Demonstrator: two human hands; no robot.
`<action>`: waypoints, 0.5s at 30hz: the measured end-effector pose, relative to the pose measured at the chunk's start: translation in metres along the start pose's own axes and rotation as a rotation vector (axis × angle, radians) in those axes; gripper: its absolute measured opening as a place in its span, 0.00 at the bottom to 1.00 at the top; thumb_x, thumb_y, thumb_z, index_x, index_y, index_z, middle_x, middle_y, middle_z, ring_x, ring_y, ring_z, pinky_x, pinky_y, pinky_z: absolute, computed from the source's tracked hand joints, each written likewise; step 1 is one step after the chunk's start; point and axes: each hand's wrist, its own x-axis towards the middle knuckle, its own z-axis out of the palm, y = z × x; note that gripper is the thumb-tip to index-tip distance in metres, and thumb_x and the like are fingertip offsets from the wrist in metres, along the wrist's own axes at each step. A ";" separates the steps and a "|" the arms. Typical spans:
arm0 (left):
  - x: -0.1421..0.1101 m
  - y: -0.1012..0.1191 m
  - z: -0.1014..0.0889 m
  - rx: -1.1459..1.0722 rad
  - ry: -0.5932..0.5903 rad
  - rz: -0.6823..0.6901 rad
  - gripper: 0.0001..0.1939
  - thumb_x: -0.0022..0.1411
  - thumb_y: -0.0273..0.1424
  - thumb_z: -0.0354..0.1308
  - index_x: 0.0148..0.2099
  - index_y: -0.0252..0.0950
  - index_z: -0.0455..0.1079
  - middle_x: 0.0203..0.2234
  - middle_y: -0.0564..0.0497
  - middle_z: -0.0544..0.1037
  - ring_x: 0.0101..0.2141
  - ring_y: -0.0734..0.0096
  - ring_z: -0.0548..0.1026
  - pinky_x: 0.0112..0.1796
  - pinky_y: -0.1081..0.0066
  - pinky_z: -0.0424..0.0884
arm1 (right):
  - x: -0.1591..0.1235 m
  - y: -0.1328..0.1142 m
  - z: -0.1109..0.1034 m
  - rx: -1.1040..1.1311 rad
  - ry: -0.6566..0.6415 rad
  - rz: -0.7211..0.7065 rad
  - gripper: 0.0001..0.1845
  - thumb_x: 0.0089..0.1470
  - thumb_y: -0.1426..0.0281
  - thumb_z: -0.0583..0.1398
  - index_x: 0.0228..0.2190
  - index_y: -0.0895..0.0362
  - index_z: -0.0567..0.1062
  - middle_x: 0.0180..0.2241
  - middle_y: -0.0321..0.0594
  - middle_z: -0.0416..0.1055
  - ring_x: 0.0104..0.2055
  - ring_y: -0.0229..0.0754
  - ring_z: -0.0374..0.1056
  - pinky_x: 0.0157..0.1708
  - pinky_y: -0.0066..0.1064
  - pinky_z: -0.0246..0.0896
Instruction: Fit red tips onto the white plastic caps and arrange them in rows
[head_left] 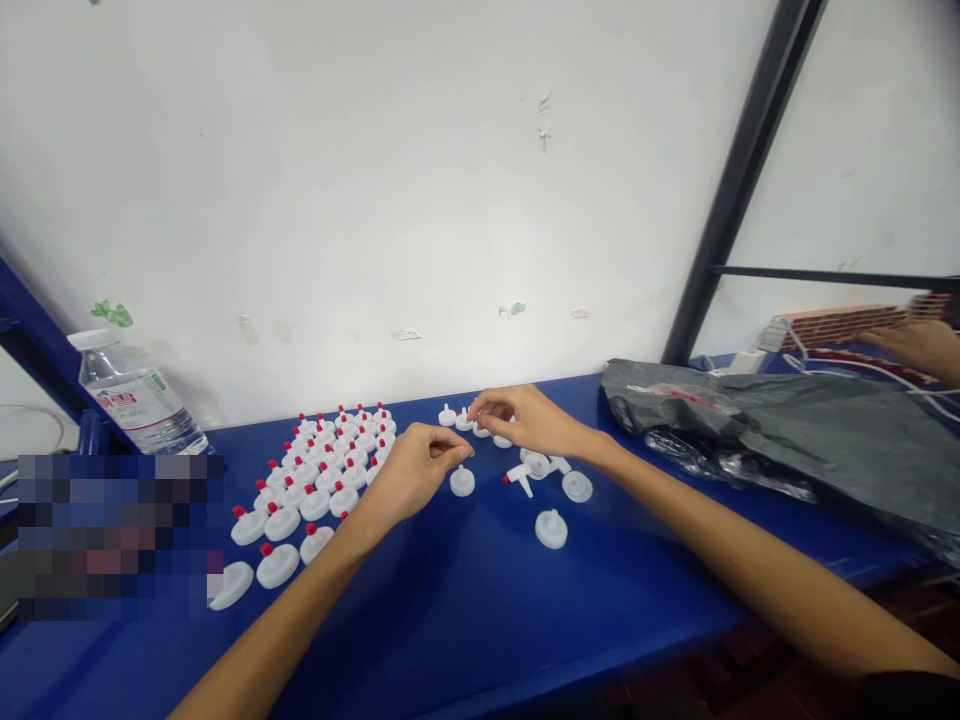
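Head view, white cap (463, 483) upright, stem (462, 466) pointing up, left hand (426, 462) and right hand (525, 420) nearly pinched closed, grasp unclear.

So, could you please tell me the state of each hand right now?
Left hand: fingertips nearly together by a white cap; any grip cannot be told.
Right hand: fingers curled at the back white caps; grip unclear.

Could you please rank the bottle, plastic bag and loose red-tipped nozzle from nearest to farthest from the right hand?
1. Nozzle, just in front of the right hand.
2. Plastic bag, to its right.
3. Bottle, at far left.
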 end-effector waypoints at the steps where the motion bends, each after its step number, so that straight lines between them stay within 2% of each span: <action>1: 0.000 0.001 0.000 -0.001 0.003 0.002 0.13 0.57 0.39 0.59 0.34 0.35 0.79 0.30 0.50 0.82 0.33 0.64 0.77 0.37 0.68 0.69 | 0.000 0.000 0.000 -0.002 0.001 -0.001 0.11 0.59 0.73 0.57 0.41 0.54 0.79 0.33 0.36 0.80 0.32 0.37 0.74 0.33 0.28 0.66; 6: -0.001 0.000 -0.001 0.007 -0.013 -0.034 0.12 0.54 0.38 0.62 0.34 0.35 0.78 0.28 0.49 0.82 0.32 0.64 0.77 0.35 0.69 0.68 | -0.001 -0.001 0.000 -0.006 -0.005 -0.003 0.11 0.59 0.73 0.58 0.40 0.54 0.79 0.33 0.36 0.79 0.31 0.37 0.74 0.33 0.28 0.66; 15: -0.001 -0.003 0.003 0.124 0.003 -0.058 0.10 0.54 0.35 0.60 0.32 0.36 0.80 0.22 0.51 0.79 0.28 0.65 0.75 0.31 0.69 0.67 | -0.001 -0.004 -0.001 0.004 -0.021 0.008 0.10 0.58 0.74 0.58 0.39 0.55 0.79 0.33 0.36 0.79 0.32 0.37 0.74 0.31 0.26 0.65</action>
